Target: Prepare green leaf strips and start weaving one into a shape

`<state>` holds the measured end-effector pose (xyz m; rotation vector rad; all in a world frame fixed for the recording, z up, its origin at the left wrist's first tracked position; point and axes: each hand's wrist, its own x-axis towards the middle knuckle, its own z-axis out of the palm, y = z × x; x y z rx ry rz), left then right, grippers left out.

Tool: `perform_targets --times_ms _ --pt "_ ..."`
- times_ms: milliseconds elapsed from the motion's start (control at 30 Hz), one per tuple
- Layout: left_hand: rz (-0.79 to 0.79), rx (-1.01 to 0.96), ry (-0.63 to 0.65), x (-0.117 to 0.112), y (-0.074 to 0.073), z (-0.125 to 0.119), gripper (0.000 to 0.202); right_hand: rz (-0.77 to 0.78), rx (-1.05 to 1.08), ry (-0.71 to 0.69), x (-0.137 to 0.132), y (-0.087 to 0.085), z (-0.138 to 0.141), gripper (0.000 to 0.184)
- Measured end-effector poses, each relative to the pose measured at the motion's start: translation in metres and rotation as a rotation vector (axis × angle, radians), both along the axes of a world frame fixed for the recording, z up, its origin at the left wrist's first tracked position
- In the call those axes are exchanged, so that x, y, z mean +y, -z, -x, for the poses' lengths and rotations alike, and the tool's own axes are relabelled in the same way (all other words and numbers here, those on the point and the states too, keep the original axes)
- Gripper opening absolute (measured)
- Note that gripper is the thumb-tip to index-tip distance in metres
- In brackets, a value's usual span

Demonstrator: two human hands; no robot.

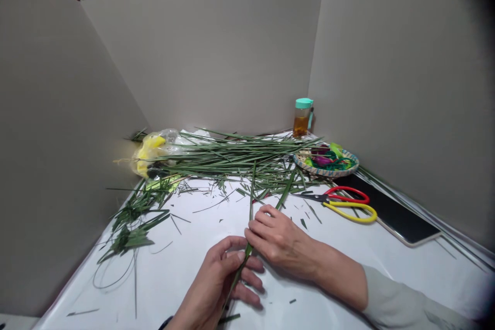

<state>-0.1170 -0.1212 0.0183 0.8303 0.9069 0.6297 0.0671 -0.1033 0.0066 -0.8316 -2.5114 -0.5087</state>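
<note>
Long green leaf strips (251, 201) run between my two hands over the white tabletop. My left hand (228, 278) pinches their lower part between thumb and index finger, while its other fingers spread beneath. Just above it, my right hand (280, 234) is closed around the same strips, its fingers curled over them. Past the right hand the strips fork into a narrow one and a wider one (286, 191). Red-and-yellow-handled scissors (344, 203) lie to the right of my right hand, with their blades pointing left.
A pile of long leaves (228, 152) stretches across the back. Clippings (135, 227) lie at left, near a plastic bag with yellow contents (150, 152). At right are a woven basket (350, 169), a tablet-like black device (394, 206) and a teal-lidded bottle (300, 121). Grey panels surround the table.
</note>
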Motion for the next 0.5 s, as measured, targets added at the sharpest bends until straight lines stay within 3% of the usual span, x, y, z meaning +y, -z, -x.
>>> perform_targets --times_ms 267,500 --pt "-0.055 0.022 -0.016 0.0021 0.0063 0.0018 0.028 0.024 0.009 -0.005 0.0011 0.0011 -0.0010 0.020" --pt "-0.108 0.062 0.006 0.0015 0.0059 0.0022 0.028 0.133 0.088 0.018 0.0010 -0.0049 -0.0032 0.016"
